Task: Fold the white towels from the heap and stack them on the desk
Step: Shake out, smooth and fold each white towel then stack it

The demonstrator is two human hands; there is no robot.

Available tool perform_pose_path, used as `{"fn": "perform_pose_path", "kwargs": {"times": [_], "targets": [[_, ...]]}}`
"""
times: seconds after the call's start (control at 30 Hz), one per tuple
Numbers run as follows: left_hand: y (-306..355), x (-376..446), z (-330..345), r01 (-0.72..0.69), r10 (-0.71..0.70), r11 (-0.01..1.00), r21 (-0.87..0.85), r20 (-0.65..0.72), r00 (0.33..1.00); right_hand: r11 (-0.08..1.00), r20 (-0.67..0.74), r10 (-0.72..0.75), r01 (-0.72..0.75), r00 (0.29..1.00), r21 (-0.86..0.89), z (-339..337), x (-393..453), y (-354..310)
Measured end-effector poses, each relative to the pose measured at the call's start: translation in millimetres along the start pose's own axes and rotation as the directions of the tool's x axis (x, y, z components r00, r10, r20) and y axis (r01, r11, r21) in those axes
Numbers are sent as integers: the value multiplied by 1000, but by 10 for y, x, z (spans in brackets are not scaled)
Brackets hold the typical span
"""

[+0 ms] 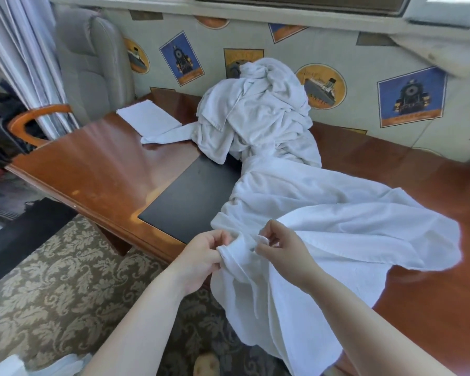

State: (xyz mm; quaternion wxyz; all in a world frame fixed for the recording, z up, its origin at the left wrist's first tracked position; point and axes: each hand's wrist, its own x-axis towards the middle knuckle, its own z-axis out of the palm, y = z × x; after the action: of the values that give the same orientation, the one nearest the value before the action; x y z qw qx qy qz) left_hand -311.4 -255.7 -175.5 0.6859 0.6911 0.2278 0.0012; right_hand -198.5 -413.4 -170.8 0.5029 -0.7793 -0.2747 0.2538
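Note:
A tall heap of crumpled white towels stands at the back of the wooden desk, against the wall. One large white towel trails from the heap across the desk and hangs over its front edge. My left hand and my right hand both pinch a bunched edge of this towel, close together, just off the desk's front edge. A folded white towel lies flat at the back left of the desk, beside the heap.
A black inlay pad covers the desk's middle. A grey padded armchair and curtains stand at the back left. Patterned carpet lies below the desk. The wall behind carries printed train and ship emblems.

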Motion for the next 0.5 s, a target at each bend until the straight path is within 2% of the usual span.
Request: {"fn": "perform_pose_path", "kwargs": {"times": [0.07,0.13,0.23,0.3,0.37,0.43,0.5], "targets": [[34,4,5,-67,109,949,308,-122,986,995,15,-35,37,999,-97,-93,-27,-35],[51,23,47,-119,313,829,547,-277,908,981,36,-61,67,997,-181,-146,-58,-58],[76,17,148,-155,503,752,640,-406,763,967,2,-102,100,995,-233,-132,-106,-68],[48,36,200,-152,529,766,624,-478,701,963,-37,-142,130,989,-235,-105,-133,-71],[18,79,274,-167,472,843,511,-555,686,962,-60,-171,154,983,-225,-85,-147,-77],[4,103,376,-225,416,898,377,-566,712,970,-101,-178,157,979,-184,-86,-138,-82],[7,99,448,-277,345,939,205,-524,779,980,-169,-175,155,970,-123,-138,-112,-104]]}}
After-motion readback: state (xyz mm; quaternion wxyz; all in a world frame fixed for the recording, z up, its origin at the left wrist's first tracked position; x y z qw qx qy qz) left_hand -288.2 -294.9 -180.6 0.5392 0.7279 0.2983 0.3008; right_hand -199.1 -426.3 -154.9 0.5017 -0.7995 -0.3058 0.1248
